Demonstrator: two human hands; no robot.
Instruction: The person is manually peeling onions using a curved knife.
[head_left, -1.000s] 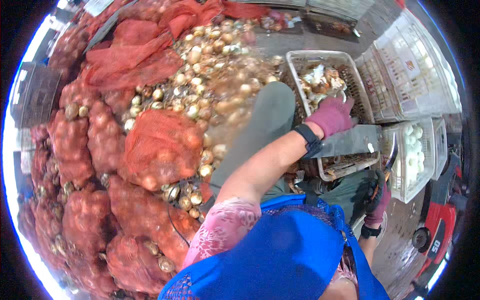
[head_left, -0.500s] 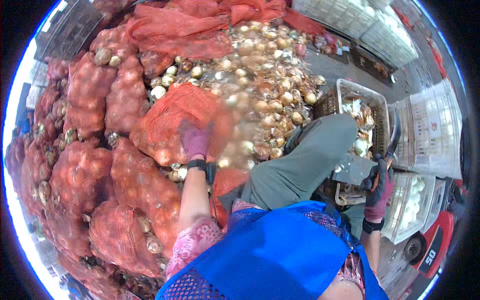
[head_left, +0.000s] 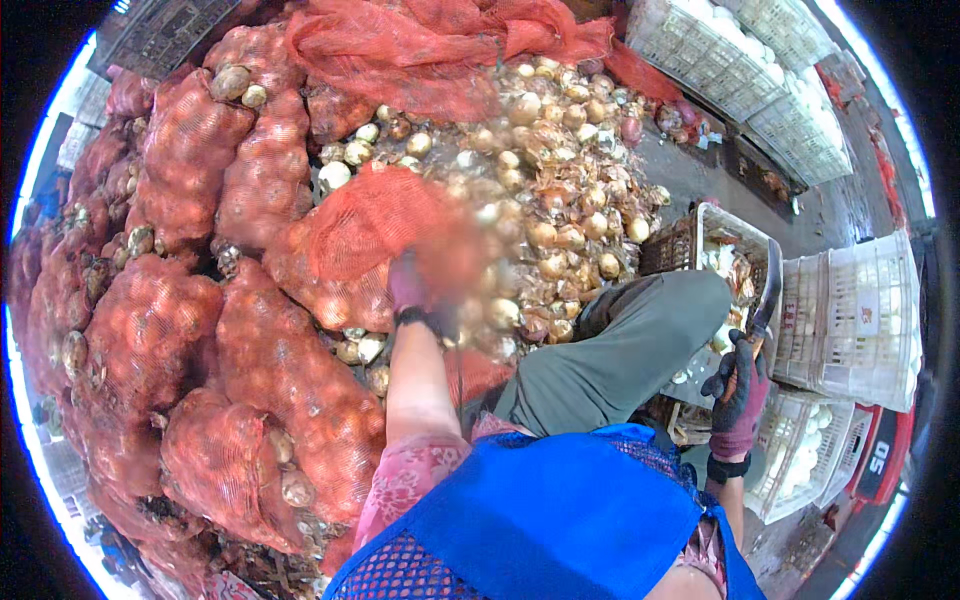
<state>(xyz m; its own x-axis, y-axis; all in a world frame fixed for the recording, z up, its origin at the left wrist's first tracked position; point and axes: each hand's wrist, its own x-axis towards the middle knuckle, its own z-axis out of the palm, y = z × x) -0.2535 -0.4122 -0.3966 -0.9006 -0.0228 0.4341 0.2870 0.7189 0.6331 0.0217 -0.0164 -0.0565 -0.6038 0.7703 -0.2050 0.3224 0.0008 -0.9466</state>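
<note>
My left hand (head_left: pixel 408 285), in a purple-pink glove, reaches to the right edge of a full red mesh sack (head_left: pixel 345 245). Blur covers its fingers, so whether they grip the mesh does not show. Just beyond it lies a heap of loose onions (head_left: pixel 550 220) with brown skins. On the right, my right hand (head_left: pixel 740 395), gloved in purple with a dark palm, is closed around the handle of a knife (head_left: pixel 771 290). The dark, slightly curved blade points away from me, close to a crate (head_left: pixel 712 210) holding peelings.
Several stuffed onion sacks (head_left: pixel 265 365) crowd the left side. Red mesh (head_left: pixel 400 55) lies across the far side. White crates (head_left: pixel 850 310) stand at right, and a crate of peeled onions (head_left: pixel 800 440) is near my right arm. More filled crates (head_left: pixel 740 75) line the far right.
My left hand has shifted right along the sack, toward the loose onions. My right hand and the knife have moved slightly left and nearer me. The whole view has turned a little.
</note>
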